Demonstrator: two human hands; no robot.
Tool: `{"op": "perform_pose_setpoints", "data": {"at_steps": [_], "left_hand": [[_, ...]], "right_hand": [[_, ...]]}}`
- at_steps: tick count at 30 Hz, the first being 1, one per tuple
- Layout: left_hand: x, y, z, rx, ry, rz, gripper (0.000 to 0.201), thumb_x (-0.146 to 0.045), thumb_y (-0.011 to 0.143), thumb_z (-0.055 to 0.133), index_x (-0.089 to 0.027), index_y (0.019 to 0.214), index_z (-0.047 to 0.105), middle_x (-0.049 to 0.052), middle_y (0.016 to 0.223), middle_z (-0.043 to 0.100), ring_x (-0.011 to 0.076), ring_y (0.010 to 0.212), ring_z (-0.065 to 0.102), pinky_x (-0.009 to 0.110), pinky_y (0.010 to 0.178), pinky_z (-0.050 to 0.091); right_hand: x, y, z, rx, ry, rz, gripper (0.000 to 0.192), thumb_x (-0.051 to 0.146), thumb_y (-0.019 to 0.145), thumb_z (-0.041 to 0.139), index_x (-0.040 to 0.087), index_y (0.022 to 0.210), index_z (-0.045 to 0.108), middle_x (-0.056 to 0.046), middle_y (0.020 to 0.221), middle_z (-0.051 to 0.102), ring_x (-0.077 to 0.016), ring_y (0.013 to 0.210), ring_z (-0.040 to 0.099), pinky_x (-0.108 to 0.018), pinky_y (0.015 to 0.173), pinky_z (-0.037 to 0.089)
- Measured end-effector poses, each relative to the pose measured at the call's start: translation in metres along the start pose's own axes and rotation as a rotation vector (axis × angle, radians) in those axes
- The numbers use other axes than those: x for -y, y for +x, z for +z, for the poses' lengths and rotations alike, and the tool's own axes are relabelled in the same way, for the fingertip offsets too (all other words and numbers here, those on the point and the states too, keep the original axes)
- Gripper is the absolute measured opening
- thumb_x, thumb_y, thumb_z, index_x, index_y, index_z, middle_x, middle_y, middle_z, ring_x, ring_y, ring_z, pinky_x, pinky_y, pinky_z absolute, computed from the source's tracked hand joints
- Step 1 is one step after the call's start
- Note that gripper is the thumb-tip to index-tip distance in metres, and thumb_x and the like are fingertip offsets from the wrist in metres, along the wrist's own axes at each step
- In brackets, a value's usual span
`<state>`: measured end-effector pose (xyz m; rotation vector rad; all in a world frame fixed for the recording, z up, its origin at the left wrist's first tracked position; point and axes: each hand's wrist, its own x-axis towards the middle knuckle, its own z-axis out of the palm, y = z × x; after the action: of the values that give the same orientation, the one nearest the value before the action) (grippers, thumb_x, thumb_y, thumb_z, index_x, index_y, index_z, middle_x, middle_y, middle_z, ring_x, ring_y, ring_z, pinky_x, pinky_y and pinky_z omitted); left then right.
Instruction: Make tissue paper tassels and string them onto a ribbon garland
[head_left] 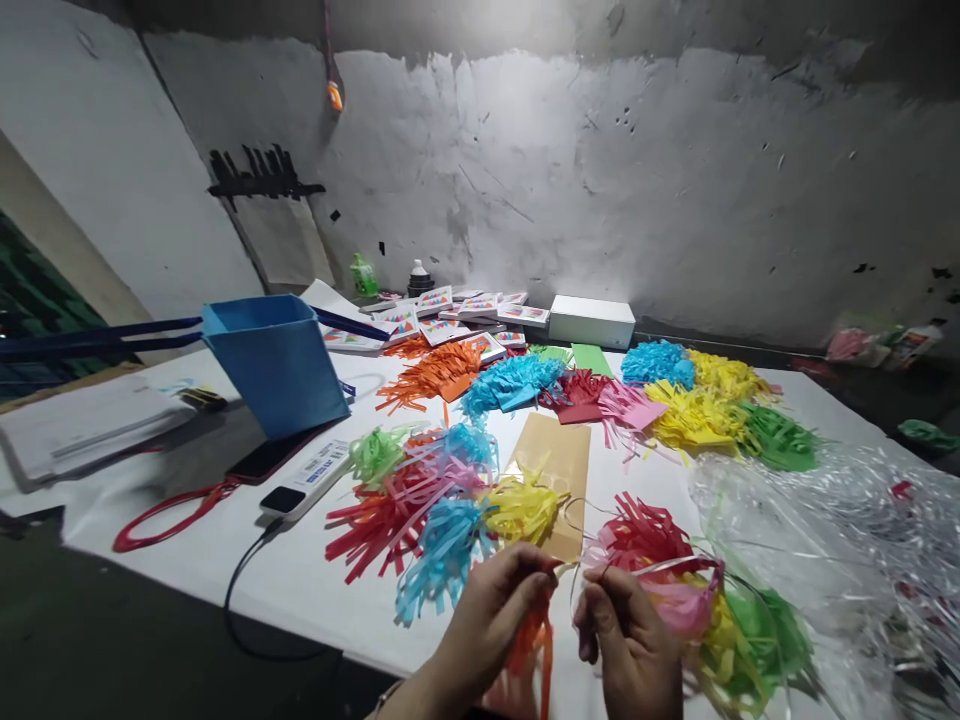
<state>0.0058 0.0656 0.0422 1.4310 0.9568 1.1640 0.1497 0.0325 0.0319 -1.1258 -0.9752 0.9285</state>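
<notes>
My left hand [491, 615] pinches an orange fringed paper tassel [529, 650] that hangs below its fingers. My right hand [626, 640] is closed on a thin wire or string [577, 520] that loops up between both hands. Right beside it lies a bundle of red, pink, yellow and green paper tassels [690, 590]. Just beyond my hands are yellow [521, 505], blue [442, 545] and red tassels [375, 520] and a brown paper sheet [559, 465] on the white table cover [300, 570].
A blue paper bag [277, 365] stands at the left, with a phone and a white power bank [307, 480] and its cable. Piles of coloured fringe [697, 400], card packs [450, 310] and a white box [591, 320] lie farther back. Crinkled clear plastic [840, 530] covers the right.
</notes>
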Motion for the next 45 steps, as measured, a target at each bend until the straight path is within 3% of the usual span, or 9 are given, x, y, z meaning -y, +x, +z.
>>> {"op": "perform_pose_setpoints", "data": {"at_steps": [4, 8, 12, 20, 33, 45], "left_hand": [[0.005, 0.003, -0.003, 0.028, -0.606, -0.418, 0.035, -0.042, 0.068, 0.087, -0.014, 0.079, 0.068, 0.002, 0.069, 0.069, 0.0107, 0.057, 0.060, 0.020, 0.057, 0.046], [0.015, 0.002, 0.001, 0.043, -0.725, -0.561, 0.039, -0.041, 0.060, 0.092, -0.012, 0.074, 0.069, 0.000, 0.059, 0.065, 0.0070, 0.047, 0.055, 0.016, 0.049, 0.040], [0.019, 0.000, 0.006, 0.032, -0.767, -0.570, 0.037, -0.038, 0.061, 0.092, -0.012, 0.075, 0.070, 0.000, 0.059, 0.066, 0.0076, 0.049, 0.058, 0.015, 0.051, 0.042], [0.014, -0.002, 0.007, 0.014, -0.786, -0.549, 0.033, -0.034, 0.064, 0.091, -0.012, 0.074, 0.068, 0.000, 0.059, 0.066, 0.0090, 0.051, 0.059, 0.017, 0.054, 0.045], [0.012, -0.005, 0.007, 0.004, -0.739, -0.542, 0.036, -0.038, 0.066, 0.090, -0.013, 0.076, 0.066, 0.000, 0.058, 0.066, 0.0100, 0.050, 0.060, 0.019, 0.052, 0.044], [0.026, -0.002, 0.007, 0.006, -0.709, -0.516, 0.042, -0.043, 0.060, 0.092, -0.013, 0.074, 0.065, -0.001, 0.058, 0.064, 0.0103, 0.048, 0.059, 0.019, 0.050, 0.044]], "right_hand": [[0.002, 0.003, -0.013, 0.020, -0.140, -0.021, 0.033, 0.050, 0.085, 0.067, 0.020, 0.096, 0.076, 0.002, 0.057, 0.060, -0.0083, 0.041, 0.050, -0.020, 0.041, 0.040], [0.007, 0.001, -0.012, 0.141, -0.305, -0.199, 0.027, 0.047, 0.089, 0.062, 0.025, 0.090, 0.079, -0.001, 0.061, 0.067, -0.0129, 0.049, 0.060, -0.022, 0.051, 0.049], [0.009, 0.000, -0.009, 0.170, -0.368, -0.257, 0.022, 0.042, 0.091, 0.062, 0.028, 0.089, 0.078, -0.003, 0.081, 0.077, -0.0179, 0.074, 0.073, -0.023, 0.069, 0.054], [0.008, 0.000, -0.013, 0.178, -0.397, -0.268, 0.017, 0.036, 0.092, 0.061, 0.029, 0.090, 0.077, 0.000, 0.082, 0.077, -0.0162, 0.073, 0.073, -0.021, 0.069, 0.052], [0.005, 0.001, -0.012, 0.175, -0.416, -0.234, 0.023, 0.042, 0.091, 0.061, 0.026, 0.085, 0.076, -0.002, 0.078, 0.076, -0.0175, 0.067, 0.071, -0.023, 0.065, 0.052], [0.001, 0.000, -0.011, 0.166, -0.462, -0.268, 0.026, 0.044, 0.092, 0.059, 0.026, 0.083, 0.076, -0.001, 0.074, 0.075, -0.0158, 0.064, 0.069, -0.022, 0.061, 0.050]]}}
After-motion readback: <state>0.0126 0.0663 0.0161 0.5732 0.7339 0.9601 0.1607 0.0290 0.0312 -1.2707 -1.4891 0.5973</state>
